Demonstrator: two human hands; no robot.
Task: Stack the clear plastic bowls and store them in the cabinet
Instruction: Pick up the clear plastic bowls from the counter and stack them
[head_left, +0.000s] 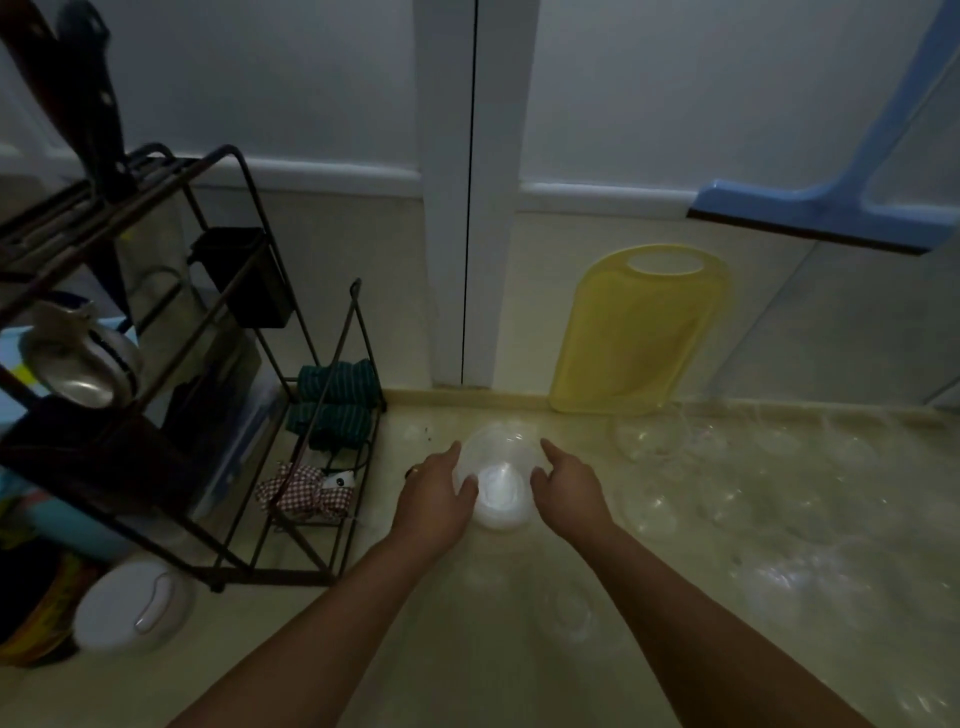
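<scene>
A stack of clear plastic bowls (500, 478) sits on the pale counter (467, 649), near the middle. My left hand (436, 493) grips its left side and my right hand (566, 488) grips its right side. Several more clear bowls (654, 441) lie spread over the counter to the right, faint and hard to separate in the dim light. One more (571, 613) lies near my right forearm. No cabinet interior is in view.
A dark wire rack (208, 395) with a metal pot, folded cloths and a black cup stands at the left. A white lid (132, 605) lies at its foot. A yellow cutting board (639, 332) leans on the wall, with a blue squeegee (826, 213) above it.
</scene>
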